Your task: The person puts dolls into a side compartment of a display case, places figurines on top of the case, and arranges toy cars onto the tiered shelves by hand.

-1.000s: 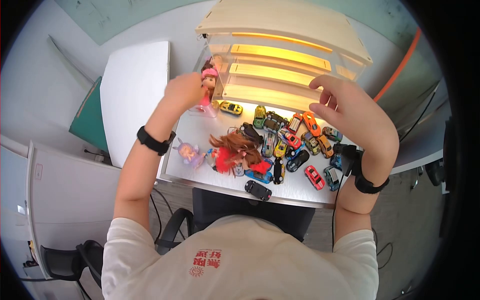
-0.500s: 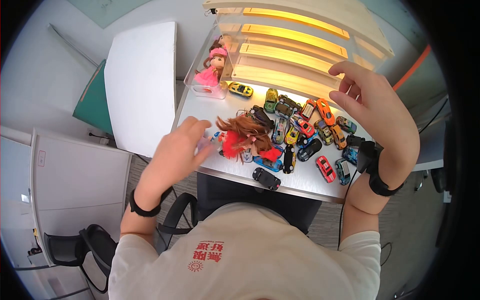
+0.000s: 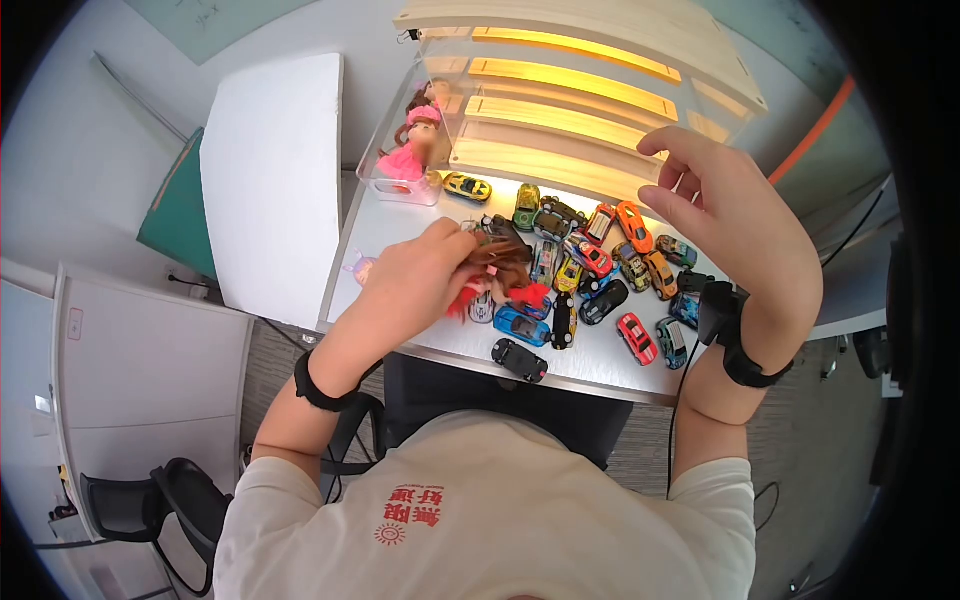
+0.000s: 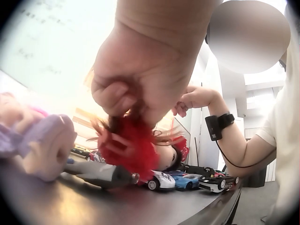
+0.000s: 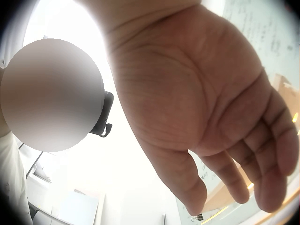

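My left hand (image 3: 420, 285) is over the left part of the table, its curled fingers gripping a doll in a red dress (image 4: 129, 152) with long brown hair. In the left wrist view the doll's head hangs low on the right, close above the toy cars. Part of the doll is hidden by the hand in the head view. A small purple doll (image 4: 49, 145) lies beside this hand. My right hand (image 3: 715, 190) hovers before the lit shelf at the right, fingers loosely bent, and holds nothing.
Many toy cars (image 3: 603, 300) are spread over the silver table (image 3: 450, 345). At the back stands a wooden shelf (image 3: 540, 140) with lit tiers and clear sides. To its left, a clear box (image 3: 372, 185) holds dolls, one in a pink dress (image 3: 402, 162).
My left hand has come away from the clear box, moved down past the purple doll and right to the red-dressed doll, which it now grips. My right hand stays near the shelf.
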A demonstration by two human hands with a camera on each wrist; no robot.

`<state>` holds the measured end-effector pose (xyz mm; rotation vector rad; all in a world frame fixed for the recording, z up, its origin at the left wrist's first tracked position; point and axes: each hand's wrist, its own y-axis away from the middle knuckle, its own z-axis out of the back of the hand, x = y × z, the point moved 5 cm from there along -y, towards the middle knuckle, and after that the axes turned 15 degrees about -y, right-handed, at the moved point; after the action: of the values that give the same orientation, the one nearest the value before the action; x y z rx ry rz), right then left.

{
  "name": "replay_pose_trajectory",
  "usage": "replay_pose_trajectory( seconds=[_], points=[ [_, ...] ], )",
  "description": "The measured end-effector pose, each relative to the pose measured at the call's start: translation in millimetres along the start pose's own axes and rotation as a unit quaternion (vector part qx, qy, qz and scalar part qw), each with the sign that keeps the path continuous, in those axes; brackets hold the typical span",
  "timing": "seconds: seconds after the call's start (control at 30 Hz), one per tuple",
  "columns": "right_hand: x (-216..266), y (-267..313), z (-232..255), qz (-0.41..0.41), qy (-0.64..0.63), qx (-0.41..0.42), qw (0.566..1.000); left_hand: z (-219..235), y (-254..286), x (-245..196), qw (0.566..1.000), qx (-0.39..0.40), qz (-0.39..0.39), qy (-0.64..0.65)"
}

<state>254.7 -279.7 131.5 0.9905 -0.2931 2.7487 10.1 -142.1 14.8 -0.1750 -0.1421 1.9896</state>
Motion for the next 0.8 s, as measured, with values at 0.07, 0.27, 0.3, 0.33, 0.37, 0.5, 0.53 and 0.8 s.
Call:
replay_pose_trajectory(
  seconds=[0.07, 0.27, 0.3, 0.33, 0.37, 0.5, 0.53, 0.8],
  points=[
    [1.0, 0.3, -0.2, 0.002, 0.010, -0.004, 1.000, 4.1, 0.3, 8.8, 0.998, -0.060, 0.006, 0.018],
    [3.6, 2.3, 1.8, 0.004, 0.022, -0.012, 1.000, 11.6, -0.8, 38.9, 0.949, -0.046, 0.126, 0.284],
    [4.8, 2.3, 2.5, 0.005, 0.022, -0.016, 1.000, 13.8, -2.1, 42.1, 0.950, -0.047, 0.124, 0.282],
    [5.1, 2.7, 2.3, -0.005, 0.015, -0.014, 1.000, 14.5, -1.7, 47.8, 0.933, -0.054, 0.146, 0.324],
    [5.0, 3.0, 2.0, -0.015, 0.007, -0.011, 1.000, 14.8, -1.3, 51.6, 0.913, -0.059, 0.169, 0.366],
    [6.2, 2.8, 1.9, -0.008, 0.012, -0.009, 1.000, 16.2, -8.0, 47.5, 0.836, -0.065, 0.185, 0.513],
    [6.3, 2.9, 1.8, -0.007, 0.009, -0.010, 1.000, 12.3, -7.9, 48.8, 0.826, -0.049, 0.178, 0.532],
    [1.3, -2.7, -10.2, 0.033, 0.011, 0.007, 0.999, 2.6, -14.7, 44.2, 0.704, -0.071, 0.185, 0.682]
  ],
)
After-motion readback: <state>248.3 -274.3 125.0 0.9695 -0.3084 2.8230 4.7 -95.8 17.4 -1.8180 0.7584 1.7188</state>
